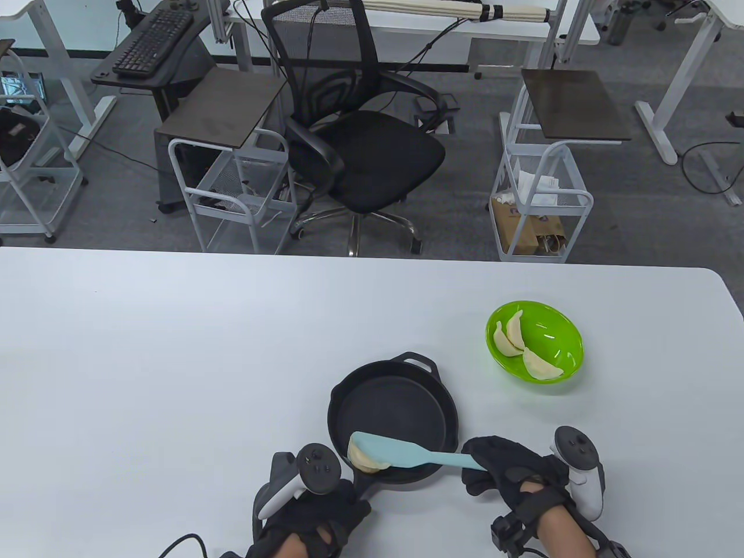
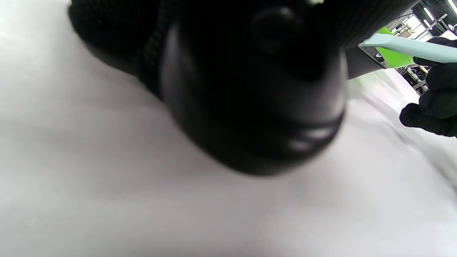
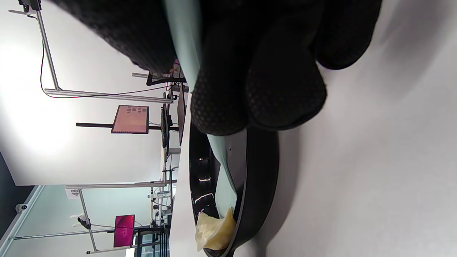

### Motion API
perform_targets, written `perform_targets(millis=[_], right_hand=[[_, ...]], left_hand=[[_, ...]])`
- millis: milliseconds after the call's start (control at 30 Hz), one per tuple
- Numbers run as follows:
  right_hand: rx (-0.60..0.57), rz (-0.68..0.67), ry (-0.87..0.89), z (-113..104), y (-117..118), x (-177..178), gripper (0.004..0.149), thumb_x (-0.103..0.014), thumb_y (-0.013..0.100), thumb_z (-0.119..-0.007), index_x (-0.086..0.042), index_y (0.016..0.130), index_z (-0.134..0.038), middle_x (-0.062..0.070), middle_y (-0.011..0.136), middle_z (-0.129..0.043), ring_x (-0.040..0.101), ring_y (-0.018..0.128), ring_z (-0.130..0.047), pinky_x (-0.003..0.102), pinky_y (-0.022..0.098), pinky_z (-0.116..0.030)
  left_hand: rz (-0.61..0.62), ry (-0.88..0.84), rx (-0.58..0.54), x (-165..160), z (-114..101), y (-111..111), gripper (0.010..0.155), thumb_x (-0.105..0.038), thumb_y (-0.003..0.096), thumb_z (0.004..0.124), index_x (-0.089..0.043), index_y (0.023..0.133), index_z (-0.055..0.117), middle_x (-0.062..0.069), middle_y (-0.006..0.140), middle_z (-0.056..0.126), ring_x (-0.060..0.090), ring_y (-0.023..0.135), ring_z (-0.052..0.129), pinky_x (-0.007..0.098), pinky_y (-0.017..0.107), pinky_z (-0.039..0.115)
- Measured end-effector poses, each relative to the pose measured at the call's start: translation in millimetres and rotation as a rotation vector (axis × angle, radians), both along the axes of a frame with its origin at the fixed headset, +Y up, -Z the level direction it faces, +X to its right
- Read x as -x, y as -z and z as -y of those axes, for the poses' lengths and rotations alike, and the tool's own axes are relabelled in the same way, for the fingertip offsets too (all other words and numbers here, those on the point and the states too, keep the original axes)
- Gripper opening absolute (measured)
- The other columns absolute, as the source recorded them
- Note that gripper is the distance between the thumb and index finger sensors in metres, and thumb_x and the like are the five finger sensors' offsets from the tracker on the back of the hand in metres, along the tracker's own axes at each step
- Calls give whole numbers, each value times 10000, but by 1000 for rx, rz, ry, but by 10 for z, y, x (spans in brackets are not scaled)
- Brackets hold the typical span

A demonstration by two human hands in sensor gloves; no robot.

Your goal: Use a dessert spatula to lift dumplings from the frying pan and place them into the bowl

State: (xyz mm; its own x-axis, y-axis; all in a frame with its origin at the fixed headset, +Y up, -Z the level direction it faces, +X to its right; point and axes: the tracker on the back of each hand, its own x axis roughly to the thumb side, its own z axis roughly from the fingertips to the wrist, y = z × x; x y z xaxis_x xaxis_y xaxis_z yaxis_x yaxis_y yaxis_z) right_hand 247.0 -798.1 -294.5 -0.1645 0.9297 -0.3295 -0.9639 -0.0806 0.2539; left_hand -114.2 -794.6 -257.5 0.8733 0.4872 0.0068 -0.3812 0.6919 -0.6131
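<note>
I have the white worktop (image 1: 174, 349) under me, and on it the round black cast-iron frying pan (image 1: 407, 407) sits close to my edge, its long handle pointing to 6 o'clock. My left hand (image 1: 314, 523) is at that handle; the table view suggests the fingers wrap it, but the tracker and the blurred left wrist view hide them, so I cannot tell whether the grip is closed. If that hold is loose, any sideways push from the blade could swing the pan and roll the load off.

At about 2 o'clock from the pan, well apart from it, stands the bright green plastic bowl (image 1: 558, 343) with two pale dumplings (image 1: 511, 337) already inside. The carry there crosses bare worktop, and a drop on that stretch is my main worry.

My right hand (image 1: 505, 471) has its grip closed round the handle of the pale blue dessert spatula (image 1: 407, 450), fingers curled over it. The blade reaches toward 9 o'clock across the pan's near edge.

The last pale folded dumpling (image 1: 367, 460) lies at the pan's 7 o'clock rim, against the wall, the blade tip touching it. I judge it only partly seated on the blade; lifting now, or tilting the narrow blade, could tip it over the rim.
</note>
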Motion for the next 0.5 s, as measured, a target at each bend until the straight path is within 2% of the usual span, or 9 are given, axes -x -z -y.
perform_targets(millis=[500], right_hand=[[35, -6, 86, -1, -54, 105, 462, -333, 580, -765, -9, 909, -753, 214, 665, -973, 419, 504, -976, 631, 627, -655]], left_hand=[[-1, 1, 0, -1, 4, 0, 648, -616, 470, 711, -197, 964, 690, -83, 523, 1060, 169, 330, 1021, 459, 399, 816]])
